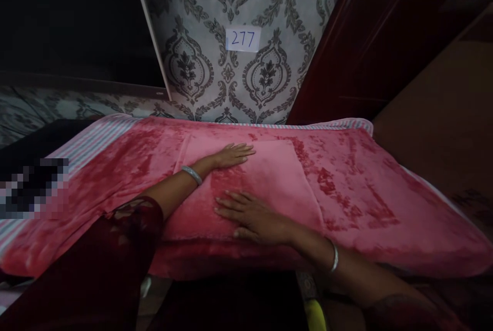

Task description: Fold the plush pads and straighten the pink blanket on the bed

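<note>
A pink plush cushion cover or folded cloth (277,182), roughly square, lies flat in front of me; which of the two it is I cannot tell. My left hand (233,155) rests palm down near its far edge, fingers stretched out toward the right. Closer to me, my right hand (252,218) presses flat on its near half, with the fingers spread and pointing left. Neither hand grips anything. Beneath the square piece spreads a larger pink and red plush blanket (350,182).
A striped cloth (111,133) shows under the blanket's left and far edges. Behind stands a patterned wall with a paper label (242,39) reading 277. A dark television screen (77,22) is at the upper left, and a dark red glossy panel (370,38) rises at the right.
</note>
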{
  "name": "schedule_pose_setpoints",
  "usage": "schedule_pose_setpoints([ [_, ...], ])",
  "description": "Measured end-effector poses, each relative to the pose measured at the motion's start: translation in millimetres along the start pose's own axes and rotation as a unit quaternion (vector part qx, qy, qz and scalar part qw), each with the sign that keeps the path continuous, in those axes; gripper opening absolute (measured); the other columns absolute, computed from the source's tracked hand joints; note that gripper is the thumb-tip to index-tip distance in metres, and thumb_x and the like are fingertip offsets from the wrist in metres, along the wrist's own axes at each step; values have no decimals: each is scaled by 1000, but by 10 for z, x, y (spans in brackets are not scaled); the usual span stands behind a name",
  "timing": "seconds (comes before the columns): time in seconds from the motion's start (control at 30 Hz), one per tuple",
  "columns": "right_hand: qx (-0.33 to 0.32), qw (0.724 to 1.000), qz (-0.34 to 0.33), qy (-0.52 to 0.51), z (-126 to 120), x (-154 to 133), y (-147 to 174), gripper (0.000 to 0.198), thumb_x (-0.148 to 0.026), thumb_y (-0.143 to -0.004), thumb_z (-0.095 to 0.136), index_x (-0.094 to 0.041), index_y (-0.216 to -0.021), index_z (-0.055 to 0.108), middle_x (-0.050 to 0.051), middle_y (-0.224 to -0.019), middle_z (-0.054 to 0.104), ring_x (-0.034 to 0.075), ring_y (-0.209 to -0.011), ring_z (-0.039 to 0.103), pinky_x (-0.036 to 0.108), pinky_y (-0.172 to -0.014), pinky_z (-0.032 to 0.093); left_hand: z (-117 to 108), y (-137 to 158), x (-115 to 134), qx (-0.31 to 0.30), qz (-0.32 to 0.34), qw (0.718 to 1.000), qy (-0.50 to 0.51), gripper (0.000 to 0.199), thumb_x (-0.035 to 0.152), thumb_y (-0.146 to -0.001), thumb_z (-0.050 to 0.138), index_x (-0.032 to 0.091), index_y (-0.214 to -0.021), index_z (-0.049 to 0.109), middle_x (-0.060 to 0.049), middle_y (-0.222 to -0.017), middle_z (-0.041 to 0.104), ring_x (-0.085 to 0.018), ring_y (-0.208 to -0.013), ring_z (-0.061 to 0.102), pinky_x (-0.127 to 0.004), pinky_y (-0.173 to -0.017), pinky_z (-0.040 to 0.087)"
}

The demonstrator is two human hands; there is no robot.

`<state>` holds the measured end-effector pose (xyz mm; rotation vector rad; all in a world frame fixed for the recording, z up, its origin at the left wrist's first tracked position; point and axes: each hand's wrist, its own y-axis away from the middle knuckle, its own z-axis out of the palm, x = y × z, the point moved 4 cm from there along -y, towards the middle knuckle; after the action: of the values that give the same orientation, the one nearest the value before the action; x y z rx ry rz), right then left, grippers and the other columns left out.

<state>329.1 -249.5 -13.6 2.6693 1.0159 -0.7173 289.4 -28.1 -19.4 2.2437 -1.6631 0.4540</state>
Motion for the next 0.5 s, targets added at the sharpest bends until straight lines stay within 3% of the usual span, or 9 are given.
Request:
schedule_pose_setpoints([
  [0.1,5,1000,-7,-24,-81,-132,80,59,-48,-107,43,-30,-161,31,5,-168,27,23,-157,17,52,-128,11,-70,-29,32,28,-7,1000,5,58,51,-103,31,30,-157,39,-4,-169,27,-25,-159,15,-54,-126,3],
  [0.2,29,999,-1,-27,-215,-185,133,54,-43,-108,41,-30,-160,36,4,-166,34,22,-156,24,51,-128,15,-215,163,184,131,-20,991,6,53,47,-103,34,22,-142,58,-10,-158,48,-24,-150,37,-45,-125,23],
  [0.3,35,999,6,-6,-288,-152,155,52,-39,-109,38,-32,-160,35,4,-166,33,22,-156,24,53,-128,14,-287,778,584,268,1,963,-21,43,38,-101,38,18,-121,70,-11,-124,73,-22,-117,66,-37,-105,49],
  [0.37,23,1000,-1,14,-269,-105,131,53,-38,-108,38,-32,-161,33,3,-167,30,22,-157,21,53,-128,14,-208,1291,954,319,31,945,-63,33,30,-100,41,22,-109,72,-8,-101,76,-20,-98,70,-35,-92,55],
  [0.43,9,999,-14,39,-216,-46,64,54,-37,-108,39,-30,-161,31,4,-168,27,23,-157,18,53,-128,14,-22,1698,1312,319,88,937,-114,25,21,-95,48,25,-101,72,-6,-87,74,-19,-86,69,-34,-83,56],
  [0.5,-1,997,-29,66,-168,33,-41,56,-37,-108,40,-27,-162,30,6,-168,28,23,-157,18,53,-128,15,230,1898,1512,281,108,942,-151,30,16,-93,50,26,-111,71,-7,-99,75,-21,-96,69,-37,-90,56],
])
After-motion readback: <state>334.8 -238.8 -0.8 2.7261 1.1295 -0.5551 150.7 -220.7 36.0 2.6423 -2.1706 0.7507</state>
